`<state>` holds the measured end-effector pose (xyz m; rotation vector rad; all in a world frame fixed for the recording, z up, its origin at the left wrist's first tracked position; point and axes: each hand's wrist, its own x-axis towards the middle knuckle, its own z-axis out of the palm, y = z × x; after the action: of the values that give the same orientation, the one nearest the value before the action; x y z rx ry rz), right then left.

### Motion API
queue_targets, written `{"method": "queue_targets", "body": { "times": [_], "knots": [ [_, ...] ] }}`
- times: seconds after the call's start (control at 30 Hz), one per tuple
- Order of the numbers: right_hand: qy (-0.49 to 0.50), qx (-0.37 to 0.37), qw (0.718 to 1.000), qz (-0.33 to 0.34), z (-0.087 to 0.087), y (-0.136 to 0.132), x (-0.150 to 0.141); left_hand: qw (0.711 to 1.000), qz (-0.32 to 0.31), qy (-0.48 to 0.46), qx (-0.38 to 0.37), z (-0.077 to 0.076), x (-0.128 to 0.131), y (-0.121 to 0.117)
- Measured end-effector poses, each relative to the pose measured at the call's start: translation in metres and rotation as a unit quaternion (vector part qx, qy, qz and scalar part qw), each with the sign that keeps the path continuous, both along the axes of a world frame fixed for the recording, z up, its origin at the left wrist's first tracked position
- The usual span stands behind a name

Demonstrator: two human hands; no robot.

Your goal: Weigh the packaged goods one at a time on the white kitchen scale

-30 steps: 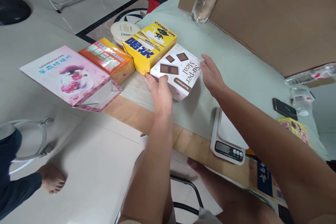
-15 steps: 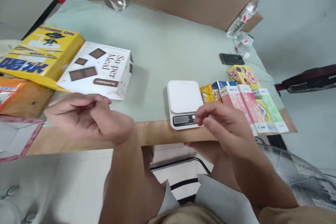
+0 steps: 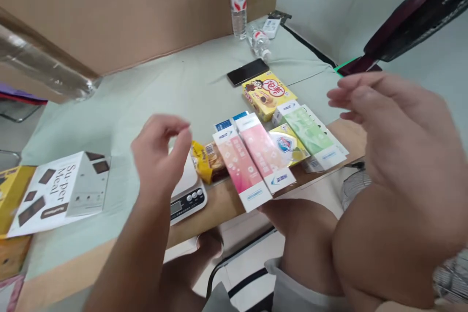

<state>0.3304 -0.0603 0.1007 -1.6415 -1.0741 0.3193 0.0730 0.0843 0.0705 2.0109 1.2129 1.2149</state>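
My left hand (image 3: 161,153) hovers above the white kitchen scale (image 3: 188,195), fingers loosely curled and apart, with nothing in it. My right hand (image 3: 383,122) is raised close to the camera at the right, blurred, fingers stretched out and empty, above the row of boxes. Two long pink boxes (image 3: 243,163) lie side by side at the table's front edge, with a green box (image 3: 314,136) and a yellow packet (image 3: 290,144) beside them. A small yellow snack pack (image 3: 204,158) lies against the scale.
A white "Su-per Meal" box (image 3: 54,192) and a yellow box (image 3: 10,185) sit at the left. A yellow cartoon box (image 3: 268,92), a black phone (image 3: 247,71) and water bottles (image 3: 238,0) lie farther back. A large cardboard sheet (image 3: 109,9) stands behind.
The view has swung right from the Su-per Meal box to the scale and the row of boxes. Both hands left the white box, rose and moved right; the right hand opened out.
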Motion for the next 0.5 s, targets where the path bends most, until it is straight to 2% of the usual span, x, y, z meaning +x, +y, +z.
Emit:
{"method": "queue_targets", "body": {
  "times": [0.07,0.13,0.2,0.23,0.3,0.37,0.43,0.5],
  "knots": [
    [0.036,-0.018,0.999,-0.020,0.006,0.012,0.023,0.994,-0.045,0.075,-0.063,0.010,0.061,0.039],
    [0.065,-0.080,0.995,0.009,0.001,0.034,0.051,0.973,-0.103,0.168,-0.121,0.008,0.116,0.078],
    [0.065,-0.150,0.986,0.034,-0.021,0.065,0.085,0.952,-0.124,0.247,-0.134,-0.002,0.156,0.111],
    [0.043,-0.155,0.986,0.046,-0.037,0.081,0.103,0.942,-0.124,0.281,-0.135,-0.009,0.169,0.125],
    [0.007,-0.183,0.977,0.108,-0.074,0.109,0.134,0.926,-0.114,0.332,-0.141,-0.023,0.183,0.146],
    [-0.006,-0.226,0.961,0.160,-0.107,0.129,0.154,0.913,-0.115,0.355,-0.168,-0.034,0.187,0.159],
    [-0.002,-0.252,0.944,0.213,-0.129,0.140,0.163,0.905,-0.130,0.356,-0.196,-0.043,0.187,0.166],
    [-0.006,-0.254,0.936,0.242,-0.139,0.145,0.164,0.905,-0.137,0.344,-0.209,-0.051,0.185,0.167]
  ]
}}
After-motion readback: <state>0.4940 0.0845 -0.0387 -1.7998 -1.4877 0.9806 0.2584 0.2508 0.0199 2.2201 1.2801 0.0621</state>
